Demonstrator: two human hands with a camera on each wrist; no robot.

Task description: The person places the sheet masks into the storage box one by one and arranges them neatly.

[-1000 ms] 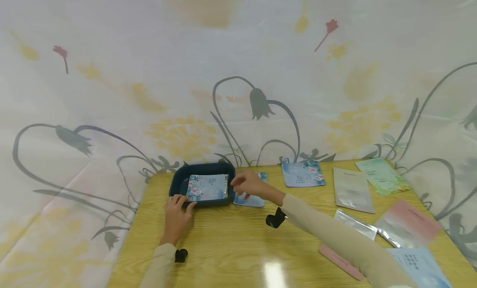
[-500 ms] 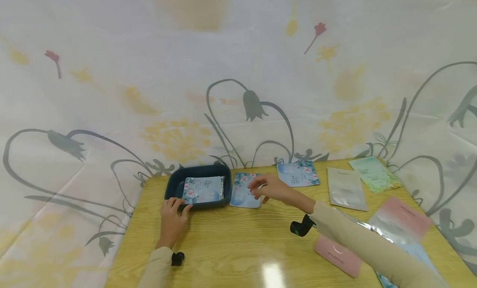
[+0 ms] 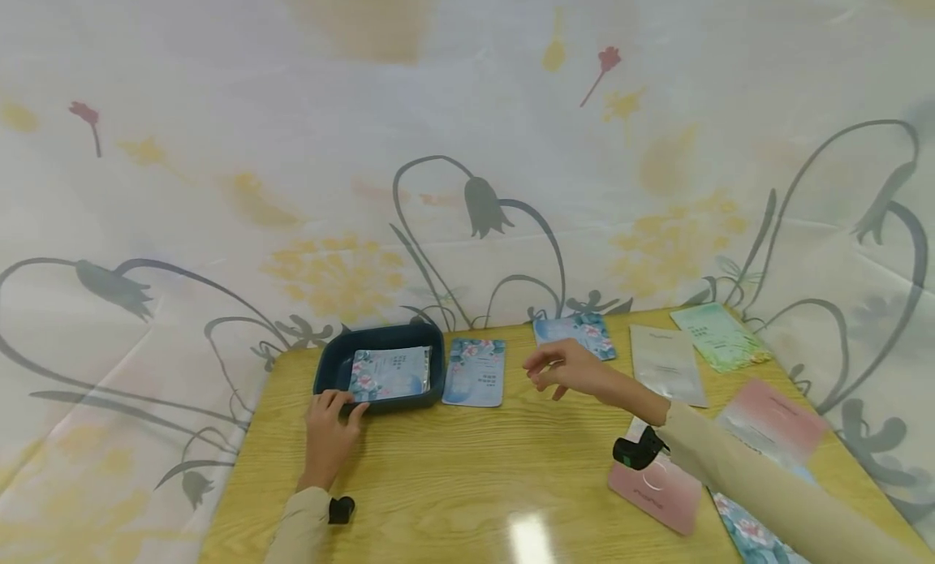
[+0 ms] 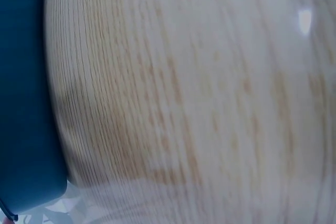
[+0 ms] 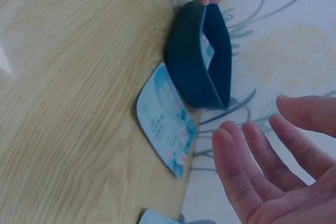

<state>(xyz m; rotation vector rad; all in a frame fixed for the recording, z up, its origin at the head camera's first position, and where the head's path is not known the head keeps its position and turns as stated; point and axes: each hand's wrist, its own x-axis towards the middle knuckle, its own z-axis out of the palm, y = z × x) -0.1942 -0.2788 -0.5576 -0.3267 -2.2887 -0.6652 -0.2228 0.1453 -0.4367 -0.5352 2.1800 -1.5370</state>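
My left hand pinches the bin; pressing down might tip it. My right hand, fingers relaxed, holds nothing.

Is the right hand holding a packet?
No, the right hand is up in the air with nothing in it.

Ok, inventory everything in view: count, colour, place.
Wood-grain table: 1, yellow, under the packets.
Flowered backdrop: 1, whitish, behind table.
Deep rectangular bin: 1, dark blue, far left.
Flat floral packets: at least 4, blue; in bin, right of it, far edge, lower right.
Flat two-tone packets: 2, pink-silver, right side.
Flat rectangular packet: 1, silver-beige, right rear.
Flat leafy packet: 1, pale green, far-right corner.
Wrist cameras: 2, black, one per wrist.
Long sleeves: 2, beige, both arms.
Left hand: 1, bare, gripping bin's near rim.
Right hand: 1, bare, above table, empty.
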